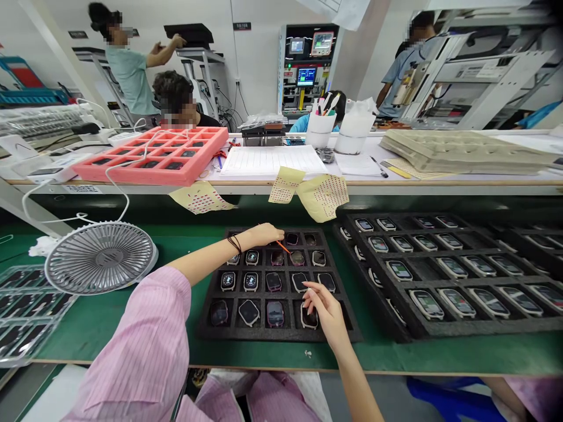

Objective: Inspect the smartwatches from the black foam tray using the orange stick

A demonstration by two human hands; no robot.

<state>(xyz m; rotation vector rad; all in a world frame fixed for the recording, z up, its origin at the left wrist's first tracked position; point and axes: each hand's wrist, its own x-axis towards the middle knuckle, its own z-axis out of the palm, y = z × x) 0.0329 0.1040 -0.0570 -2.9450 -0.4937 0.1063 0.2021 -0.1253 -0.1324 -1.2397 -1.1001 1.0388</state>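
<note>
In the head view, my left hand (267, 234) reaches over the far part of a black foam tray (281, 333). Its fingers are closed on a thin orange stick (284, 247), whose kind I cannot make out; the tip points at a smartwatch body (297, 258) in the tray. My right hand (324, 305) hovers above the near right part of the tray, fingers loosely apart, with no object visible in them. Beneath its fingers lies another smartwatch body (309, 319), partly hidden. Several watch bodies sit in the compartments; some, such as a lit watch (251, 282), show a display.
At right, black foam trays (402, 280) hold more watches. A round fan (103, 258) and clear plastic trays (37, 316) are at left. Above, a shelf carries a pink foam tray (193, 173), paper sheets (272, 161) and a grey moulded tray (461, 153). Other people work behind it.
</note>
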